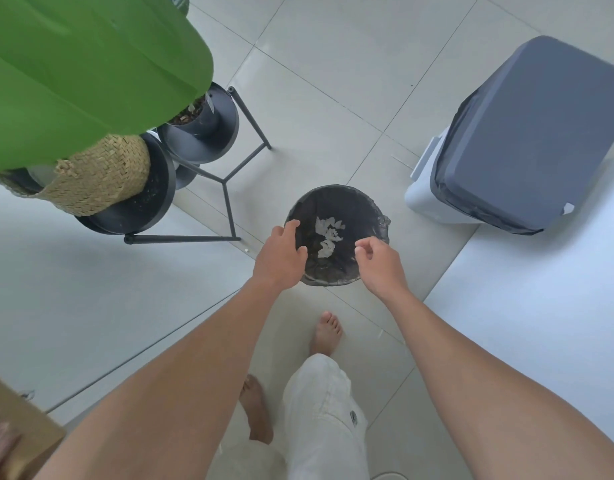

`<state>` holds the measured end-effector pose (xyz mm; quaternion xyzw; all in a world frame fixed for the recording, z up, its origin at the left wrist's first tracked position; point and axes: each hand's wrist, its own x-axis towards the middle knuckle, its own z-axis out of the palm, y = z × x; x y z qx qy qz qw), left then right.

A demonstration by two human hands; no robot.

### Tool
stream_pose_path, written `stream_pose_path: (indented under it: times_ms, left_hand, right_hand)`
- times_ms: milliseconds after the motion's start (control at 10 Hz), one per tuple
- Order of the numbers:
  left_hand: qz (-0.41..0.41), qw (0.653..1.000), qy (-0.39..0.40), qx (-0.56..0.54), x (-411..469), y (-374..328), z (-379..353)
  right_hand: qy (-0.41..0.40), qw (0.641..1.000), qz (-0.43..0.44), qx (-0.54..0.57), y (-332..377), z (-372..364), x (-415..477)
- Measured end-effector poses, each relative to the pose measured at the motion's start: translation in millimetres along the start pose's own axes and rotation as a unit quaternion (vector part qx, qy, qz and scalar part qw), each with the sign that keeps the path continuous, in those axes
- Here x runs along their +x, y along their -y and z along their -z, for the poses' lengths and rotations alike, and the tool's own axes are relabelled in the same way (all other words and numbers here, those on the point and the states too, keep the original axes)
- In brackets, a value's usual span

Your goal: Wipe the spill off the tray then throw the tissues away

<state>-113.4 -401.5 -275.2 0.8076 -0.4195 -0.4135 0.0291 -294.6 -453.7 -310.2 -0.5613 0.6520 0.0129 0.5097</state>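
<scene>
1. The fingers (292, 226) of the left hand (281, 259) are loosely spread and hold nothing. They hang above the near-left rim of the wastebasket.
2. The fingers (362, 244) of the right hand (380, 268) are loosely curled, thumb near the forefinger, with nothing visible between them. This hand hovers over the near-right rim, apart from the left hand.
3. Between and just beyond the two hands, the tissues (328, 237) lie crumpled and white at the bottom of the small round wastebasket (376, 216), which has a black liner and stands on the tiled floor (333, 98).
4. Judged from this, the throwing-away step looks done: the tissues are inside the bin and neither hand carries any.
5. The tray is not in view, so it cannot be told whether the spill is fully wiped off. With the used tissues binned, I judge that step finished too, and little or nothing is left of the task.
6. Farther out, to the right, stands a larger bin with a closed grey lid (534, 126). To the left is a black metal plant stand (229, 202) carrying a woven basket (101, 181) and a dark pot (198, 119), with a big green leaf (83, 64) over them.
7. Nearest, the person's bare feet and white trousers (322, 410) face the wastebasket.
</scene>
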Motion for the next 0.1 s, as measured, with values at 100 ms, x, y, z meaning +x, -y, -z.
stream_pose_path:
  times_ms: [100]
  left_hand:
    - [0.0,1.0,0.001,0.004,-8.0,-1.5,4.9]
  right_hand:
    - [-0.005,1.0,0.008,-0.01,8.9,5.3,-6.2]
